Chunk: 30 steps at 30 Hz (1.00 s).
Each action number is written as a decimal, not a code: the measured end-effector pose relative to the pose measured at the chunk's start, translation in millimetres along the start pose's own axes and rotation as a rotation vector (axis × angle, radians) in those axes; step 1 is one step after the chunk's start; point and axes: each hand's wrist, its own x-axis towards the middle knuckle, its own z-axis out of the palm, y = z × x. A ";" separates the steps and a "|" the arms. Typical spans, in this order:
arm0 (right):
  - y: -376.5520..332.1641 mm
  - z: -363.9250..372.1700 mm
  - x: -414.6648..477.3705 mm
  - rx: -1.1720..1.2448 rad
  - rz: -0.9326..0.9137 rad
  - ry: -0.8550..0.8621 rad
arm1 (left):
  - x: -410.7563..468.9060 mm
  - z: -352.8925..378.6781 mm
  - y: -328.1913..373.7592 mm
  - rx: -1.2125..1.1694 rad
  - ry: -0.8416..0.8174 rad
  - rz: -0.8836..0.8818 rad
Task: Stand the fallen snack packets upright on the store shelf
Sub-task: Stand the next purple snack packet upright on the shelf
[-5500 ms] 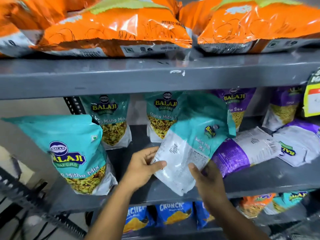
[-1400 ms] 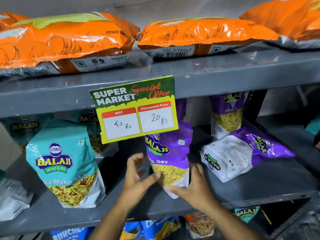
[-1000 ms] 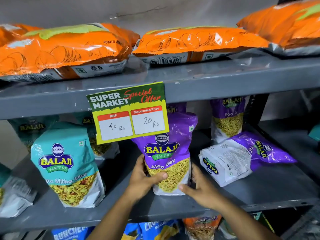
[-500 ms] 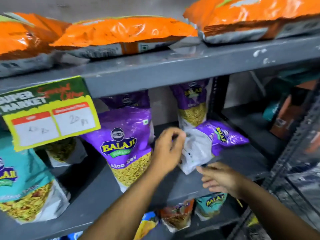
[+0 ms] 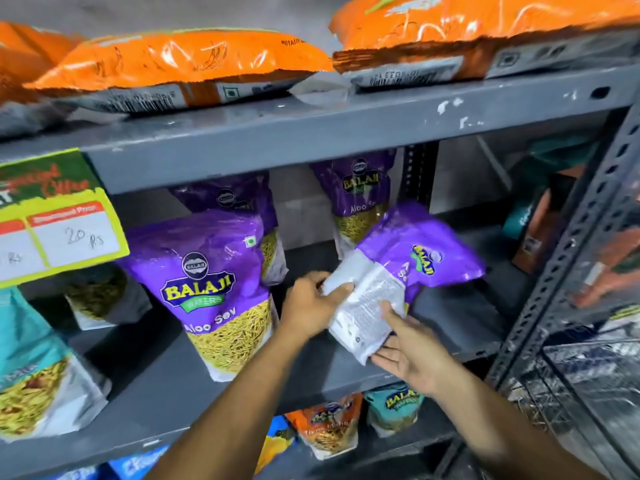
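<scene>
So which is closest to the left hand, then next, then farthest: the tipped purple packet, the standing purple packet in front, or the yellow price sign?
From the left hand:
1. Tipped purple packet, touching it, on its right.
2. Standing purple packet, just left.
3. Yellow price sign, far left, hanging from the upper shelf edge.

dim, even light | glare on packets | blurred, bowed edges
</scene>
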 end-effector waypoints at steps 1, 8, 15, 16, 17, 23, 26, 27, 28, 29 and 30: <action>-4.5 -3.0 -0.6 -0.015 -0.072 0.005 | -8.6 0.2 2.9 -0.090 -0.001 0.058; -68.2 -28.3 17.2 -0.302 -0.650 -0.070 | -3.2 25.5 18.2 -0.186 -0.041 0.166; -47.9 -68.8 43.3 -0.433 -0.580 -0.105 | -6.7 61.9 -16.7 -0.179 -0.036 0.018; -46.3 -70.6 45.0 -0.427 -0.577 -0.095 | -7.3 62.3 -18.4 -0.175 -0.039 0.016; -45.2 -70.5 45.3 -0.427 -0.582 -0.095 | -6.5 60.9 -17.9 -0.170 -0.048 0.014; -6.9 -63.6 16.8 -0.418 -0.807 0.397 | 7.0 42.4 27.5 -0.319 -0.097 0.108; 34.8 -37.3 -4.6 -0.838 -0.794 0.353 | 5.6 46.8 49.9 -0.237 -0.025 0.115; 43.0 -30.3 -5.3 -0.943 -0.775 0.331 | 1.7 51.7 53.4 -0.212 0.023 0.106; 45.4 -24.8 -2.0 -0.977 -0.738 0.323 | -4.6 58.0 54.9 -0.193 0.076 0.103; 42.6 -18.5 0.3 -0.972 -0.701 0.332 | -13.0 64.0 56.3 -0.174 0.128 0.098; 37.1 -14.8 4.8 -0.950 -0.681 0.350 | -23.0 69.9 57.5 -0.160 0.154 0.090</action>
